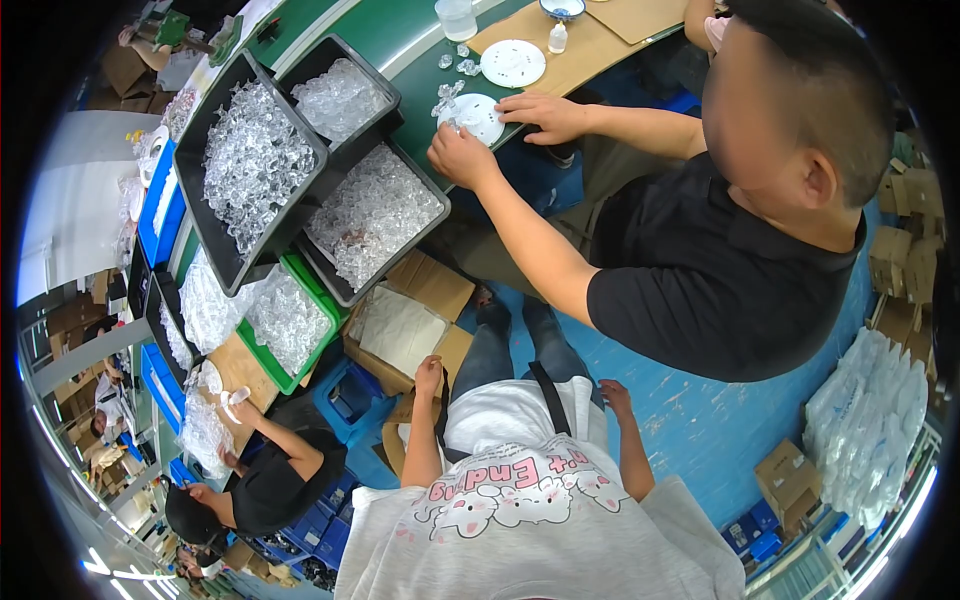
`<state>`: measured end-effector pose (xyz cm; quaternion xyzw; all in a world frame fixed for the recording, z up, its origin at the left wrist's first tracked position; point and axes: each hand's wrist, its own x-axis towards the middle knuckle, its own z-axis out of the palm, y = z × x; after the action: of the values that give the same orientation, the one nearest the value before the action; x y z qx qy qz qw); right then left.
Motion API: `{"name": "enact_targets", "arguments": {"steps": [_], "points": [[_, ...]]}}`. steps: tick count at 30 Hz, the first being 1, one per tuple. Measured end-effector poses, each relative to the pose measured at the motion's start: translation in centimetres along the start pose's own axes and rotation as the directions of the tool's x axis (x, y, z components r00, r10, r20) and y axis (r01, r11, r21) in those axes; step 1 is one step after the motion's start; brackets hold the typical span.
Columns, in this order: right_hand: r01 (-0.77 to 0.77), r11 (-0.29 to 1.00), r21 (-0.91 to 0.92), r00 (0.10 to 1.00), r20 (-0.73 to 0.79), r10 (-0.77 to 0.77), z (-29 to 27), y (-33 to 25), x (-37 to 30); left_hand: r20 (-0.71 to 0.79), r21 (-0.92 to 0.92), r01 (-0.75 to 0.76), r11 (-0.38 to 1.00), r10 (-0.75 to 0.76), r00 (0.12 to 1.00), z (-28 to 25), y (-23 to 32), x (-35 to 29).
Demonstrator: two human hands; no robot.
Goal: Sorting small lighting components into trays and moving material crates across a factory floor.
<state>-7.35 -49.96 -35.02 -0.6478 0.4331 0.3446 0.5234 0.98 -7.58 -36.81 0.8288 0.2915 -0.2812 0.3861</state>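
My left hand point(428, 378) hangs beside my hip with loosely bent fingers, and I see nothing held in it. It is nearest to an open cardboard box point(400, 322) lined with a pale sheet. On the other side my right hand point(616, 397) hangs by my thigh, its fingers loose and bare. Ahead, a co-worker's two hands point(465, 155) work over a white round plate point(472, 118) with small clear plastic pieces point(449, 97) at its edge. A second white plate point(513, 64) carrying small dark specks lies beyond it.
Black bins point(250, 180) and a green crate point(290, 320) full of clear plastic pieces stand at the left. A blue stool point(352, 400) is near my left side. Another person point(285, 465) sits at lower left. Bagged clear goods point(868, 425) and cartons point(788, 475) stand at the right.
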Motion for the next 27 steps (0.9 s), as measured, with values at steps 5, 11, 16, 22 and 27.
{"name": "enact_targets", "arguments": {"steps": [5, 11, 16, 22, 27], "points": [[0.010, 1.000, -0.002, 1.000, -0.006, -0.010, 0.1, -0.2, -0.2, 0.004, -0.004, 0.001, 1.000, 0.000, 1.000, -0.1, 0.2, 0.0], [-0.005, 1.000, 0.002, 1.000, -0.003, 0.005, 0.2, -0.2, 0.2, 0.009, -0.015, -0.001, 1.000, 0.001, 1.000, -0.2, 0.4, 0.0], [0.008, 1.000, -0.009, 1.000, -0.007, -0.008, 0.1, -0.2, 0.2, -0.037, 0.014, -0.008, 1.000, 0.009, 0.999, -0.1, 0.9, -0.3], [0.002, 1.000, -0.021, 1.000, -0.011, -0.003, 0.1, -0.7, 0.0, -0.055, -0.041, -0.027, 0.999, 0.025, 0.998, 0.3, 0.2, -0.4], [0.013, 1.000, -0.020, 1.000, 0.005, -0.013, 0.2, -1.4, -0.4, -0.063, -0.068, -0.049, 0.997, 0.045, 0.997, 0.4, -1.5, -0.6]]}}
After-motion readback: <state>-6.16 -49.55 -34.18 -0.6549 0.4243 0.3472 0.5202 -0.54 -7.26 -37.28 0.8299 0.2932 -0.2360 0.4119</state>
